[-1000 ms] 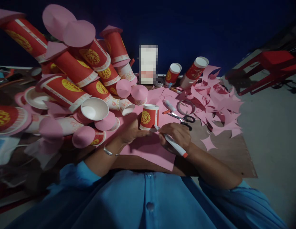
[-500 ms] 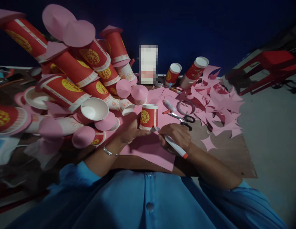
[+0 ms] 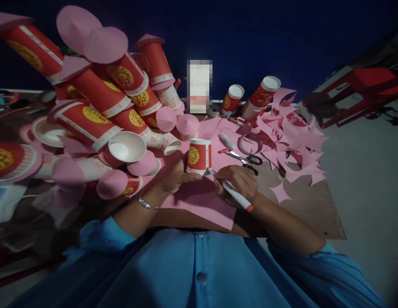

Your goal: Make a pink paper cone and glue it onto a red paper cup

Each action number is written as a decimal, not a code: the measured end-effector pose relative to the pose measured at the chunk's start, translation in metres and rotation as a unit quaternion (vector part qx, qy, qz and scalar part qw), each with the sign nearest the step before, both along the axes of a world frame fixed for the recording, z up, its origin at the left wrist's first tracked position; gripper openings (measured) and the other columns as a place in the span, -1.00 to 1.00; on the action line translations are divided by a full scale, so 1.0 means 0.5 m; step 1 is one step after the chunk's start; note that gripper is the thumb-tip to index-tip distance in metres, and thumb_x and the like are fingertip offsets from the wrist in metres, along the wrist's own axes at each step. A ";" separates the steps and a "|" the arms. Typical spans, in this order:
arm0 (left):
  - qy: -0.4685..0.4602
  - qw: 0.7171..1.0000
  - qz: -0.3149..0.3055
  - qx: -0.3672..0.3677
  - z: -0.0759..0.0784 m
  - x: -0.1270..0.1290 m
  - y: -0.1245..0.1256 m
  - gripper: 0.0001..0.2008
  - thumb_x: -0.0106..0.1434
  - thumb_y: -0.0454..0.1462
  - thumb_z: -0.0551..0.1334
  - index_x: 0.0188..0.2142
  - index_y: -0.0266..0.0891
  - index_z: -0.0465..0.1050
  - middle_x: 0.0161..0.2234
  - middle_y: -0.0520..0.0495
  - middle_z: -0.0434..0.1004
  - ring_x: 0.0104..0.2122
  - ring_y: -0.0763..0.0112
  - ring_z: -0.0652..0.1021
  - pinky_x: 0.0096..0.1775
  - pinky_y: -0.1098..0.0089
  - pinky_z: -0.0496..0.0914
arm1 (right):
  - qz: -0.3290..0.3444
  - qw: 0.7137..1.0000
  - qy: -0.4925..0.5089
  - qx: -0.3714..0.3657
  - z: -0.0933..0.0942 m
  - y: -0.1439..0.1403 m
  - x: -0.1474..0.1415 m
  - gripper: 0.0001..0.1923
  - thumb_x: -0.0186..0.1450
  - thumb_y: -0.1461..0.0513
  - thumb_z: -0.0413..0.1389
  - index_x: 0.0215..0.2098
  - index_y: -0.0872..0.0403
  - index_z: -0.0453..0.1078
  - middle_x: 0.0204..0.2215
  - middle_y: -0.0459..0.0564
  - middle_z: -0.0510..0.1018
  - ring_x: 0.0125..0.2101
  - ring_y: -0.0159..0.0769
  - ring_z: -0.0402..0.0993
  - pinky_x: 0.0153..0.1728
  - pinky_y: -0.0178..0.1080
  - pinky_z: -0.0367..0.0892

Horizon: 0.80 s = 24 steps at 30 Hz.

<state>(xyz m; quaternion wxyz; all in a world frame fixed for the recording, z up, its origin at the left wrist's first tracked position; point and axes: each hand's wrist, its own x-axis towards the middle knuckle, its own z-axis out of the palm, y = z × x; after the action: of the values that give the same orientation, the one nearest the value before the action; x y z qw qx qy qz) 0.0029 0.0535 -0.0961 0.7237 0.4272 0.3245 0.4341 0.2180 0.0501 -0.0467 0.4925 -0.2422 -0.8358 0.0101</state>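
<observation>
Firstly, cone-topped cups (image 3: 99, 92), heaped. Left hand (image 3: 173, 177), curled: grips a red cup (image 3: 199, 155) over pink paper (image 3: 203, 199), presumably to steady it. Right hand (image 3: 239, 182), closed: holds a white marker (image 3: 236, 197), tip near the cup's lower edge. Lastly, offcuts (image 3: 298, 137), lying aside, seemingly for room.

On the cup (image 3: 201, 153) stand a round yellow sign (image 3: 194, 156) and, along its white strip (image 3: 207, 155), small print; no word can be read.

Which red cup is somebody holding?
The red cup in the middle, held in the left hand, near the white pen. No hand touches the other red cups.
</observation>
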 end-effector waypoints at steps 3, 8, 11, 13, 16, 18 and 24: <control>0.000 1.000 0.012 -0.003 0.001 0.000 0.000 -0.22 0.04 -0.17 0.61 0.22 -0.24 0.43 0.03 -0.24 0.68 0.11 -0.04 0.62 0.12 0.08 0.48 | 0.003 1.000 -0.001 0.005 0.000 0.000 0.000 -0.91 0.42 0.35 0.15 -0.14 0.06 0.38 -0.49 -0.09 0.58 -0.50 -0.32 0.58 -0.46 -0.27 0.48; 0.004 1.000 0.022 -0.006 0.006 0.001 -0.001 -0.23 0.01 -0.17 0.62 0.18 -0.21 0.44 0.04 -0.22 0.67 0.10 0.00 0.63 0.09 0.14 0.49 | 0.006 1.000 -0.004 0.003 0.000 -0.001 0.000 -0.92 0.43 0.34 0.14 -0.14 0.05 0.37 -0.50 -0.10 0.57 -0.51 -0.33 0.57 -0.47 -0.28 0.47; 0.016 1.000 0.018 -0.006 0.006 0.000 -0.002 -0.24 0.04 -0.15 0.61 0.19 -0.22 0.43 0.01 -0.22 0.68 0.10 -0.03 0.62 0.11 0.10 0.48 | 0.011 1.000 -0.003 -0.002 0.000 -0.002 0.000 -0.92 0.45 0.34 0.14 -0.13 0.05 0.37 -0.49 -0.10 0.58 -0.50 -0.34 0.59 -0.46 -0.28 0.47; 0.016 1.000 0.012 -0.005 0.003 0.000 -0.001 -0.23 0.04 -0.14 0.60 0.20 -0.22 0.42 -0.02 -0.21 0.69 0.08 -0.05 0.63 0.09 0.08 0.49 | 0.014 1.000 -0.005 -0.005 0.001 -0.003 -0.001 -0.93 0.46 0.32 0.12 -0.11 0.04 0.37 -0.49 -0.11 0.59 -0.49 -0.34 0.60 -0.45 -0.29 0.48; 0.009 1.000 0.012 0.001 -0.002 -0.001 0.000 -0.24 0.04 -0.14 0.61 0.19 -0.22 0.42 -0.03 -0.21 0.70 0.05 -0.03 0.65 0.04 0.10 0.52 | 0.019 1.000 -0.006 -0.003 0.001 -0.003 -0.001 -0.92 0.44 0.33 0.15 -0.12 0.05 0.37 -0.49 -0.12 0.59 -0.50 -0.33 0.60 -0.46 -0.29 0.48; 0.007 1.000 0.015 0.008 -0.003 0.000 0.000 -0.25 0.03 -0.14 0.61 0.17 -0.21 0.44 -0.04 -0.21 0.71 0.04 -0.03 0.65 0.03 0.11 0.52 | 0.019 1.000 -0.009 -0.005 0.001 -0.003 -0.001 -0.90 0.42 0.34 0.16 -0.13 0.05 0.37 -0.49 -0.11 0.61 -0.50 -0.33 0.61 -0.46 -0.29 0.49; 0.011 1.000 0.015 0.007 0.001 0.005 -0.001 -0.17 0.04 -0.10 0.61 0.25 -0.20 0.40 0.01 -0.22 0.69 0.07 -0.04 0.64 0.07 0.09 0.52 | 0.015 1.000 -0.021 0.007 -0.001 -0.004 -0.002 -0.95 0.45 0.32 0.13 -0.15 0.05 0.38 -0.49 -0.08 0.62 -0.50 -0.35 0.61 -0.47 -0.28 0.50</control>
<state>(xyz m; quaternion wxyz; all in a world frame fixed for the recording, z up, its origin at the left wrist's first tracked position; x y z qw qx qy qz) 0.0052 0.0532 -0.0955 0.7105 0.4323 0.3352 0.4427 0.2170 0.0483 -0.0469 0.4765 -0.2263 -0.8495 0.0071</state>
